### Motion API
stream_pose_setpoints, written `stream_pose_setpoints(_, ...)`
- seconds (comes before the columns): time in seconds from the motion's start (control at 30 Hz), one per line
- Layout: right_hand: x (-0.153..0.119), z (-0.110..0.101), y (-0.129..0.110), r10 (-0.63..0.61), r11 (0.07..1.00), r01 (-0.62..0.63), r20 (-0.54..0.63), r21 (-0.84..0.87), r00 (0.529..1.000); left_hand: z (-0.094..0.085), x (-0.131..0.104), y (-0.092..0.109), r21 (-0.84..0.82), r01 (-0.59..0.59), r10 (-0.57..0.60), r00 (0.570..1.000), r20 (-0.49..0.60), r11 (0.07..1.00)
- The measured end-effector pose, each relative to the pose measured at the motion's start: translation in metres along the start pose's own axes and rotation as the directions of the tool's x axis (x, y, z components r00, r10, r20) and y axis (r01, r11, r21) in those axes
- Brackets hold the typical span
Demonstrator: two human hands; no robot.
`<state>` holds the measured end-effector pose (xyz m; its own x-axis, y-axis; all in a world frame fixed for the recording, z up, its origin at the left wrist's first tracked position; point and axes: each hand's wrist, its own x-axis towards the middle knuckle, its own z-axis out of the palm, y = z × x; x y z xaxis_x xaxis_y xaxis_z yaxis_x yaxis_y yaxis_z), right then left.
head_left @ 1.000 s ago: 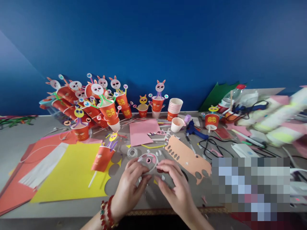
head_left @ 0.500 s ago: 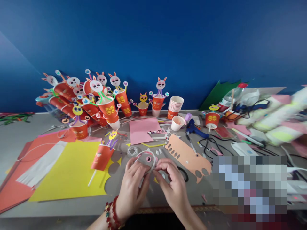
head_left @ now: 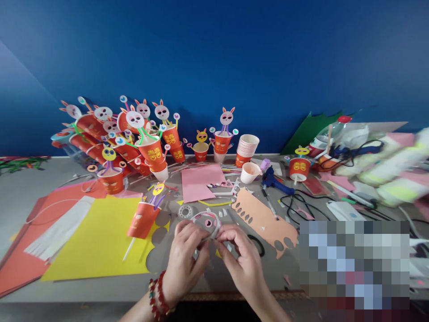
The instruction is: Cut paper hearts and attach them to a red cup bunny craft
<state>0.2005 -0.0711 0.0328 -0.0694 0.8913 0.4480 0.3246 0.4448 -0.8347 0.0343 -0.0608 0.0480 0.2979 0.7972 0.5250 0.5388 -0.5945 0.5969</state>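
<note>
Close in front of me, my left hand (head_left: 187, 255) is closed around the near side of a thin white roll of tape (head_left: 217, 220). At the roll's right edge my right hand (head_left: 239, 255) pinches with thumb and forefinger; whether a loose tape end is between them I cannot tell. Through the ring shows a small pink disc (head_left: 208, 223) with a dark heart-like mark. A smaller white spool (head_left: 185, 211) lies just beyond my left hand. An orange paper cup (head_left: 142, 220) with a yellow rabbit head and a white stick lies tilted on yellow paper (head_left: 97, 241).
Several cups with rabbit heads (head_left: 149, 152) crowd the back left. A stack of paper cups (head_left: 248, 150) stands at the back, near a blue glue gun (head_left: 276, 182) and its black cord. Peach paper (head_left: 261, 214) with cut-out holes lies at right, pink paper (head_left: 201, 181) behind.
The view has shifted slightly, so things at the right sit a little further right. Both hands keep their hold on the tape roll, with only small finger movement.
</note>
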Motion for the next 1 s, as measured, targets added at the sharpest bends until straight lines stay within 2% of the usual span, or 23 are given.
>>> stream_pose_setpoints(0.2, -0.002, 0.003, -0.001, 0.066, 0.998, -0.065, -0.037, 0.013, 0.997, 0.002, 0.002, 0.001, -0.016, 0.038, -0.038, 0.998, -0.048, 0.999)
stream_pose_setpoints(0.33, 0.003, 0.001, -0.004, 0.014, 1.000, -0.014, 0.012, -0.010, 1.000, 0.003, 0.003, 0.001, -0.013, 0.032, -0.032, 0.997, -0.069, 0.999)
stream_pose_setpoints(0.43, 0.006, 0.001, -0.008, -0.023, 1.000, 0.023, 0.005, 0.005, 1.000, 0.003, 0.002, 0.001, -0.024, 0.037, -0.038, 0.997, -0.066, 0.999)
stream_pose_setpoints(0.8, 0.005, 0.003, -0.007, -0.037, 0.999, 0.037, 0.013, 0.019, 0.999, 0.001, -0.001, -0.002, -0.031, 0.032, -0.034, 0.997, -0.063, 0.999)
stream_pose_setpoints(1.0, -0.003, 0.011, -0.011, -0.149, 0.988, 0.150, -0.033, 0.026, 0.988, 0.002, -0.006, -0.001, -0.133, 0.090, -0.102, 0.991, -0.086, 0.987)
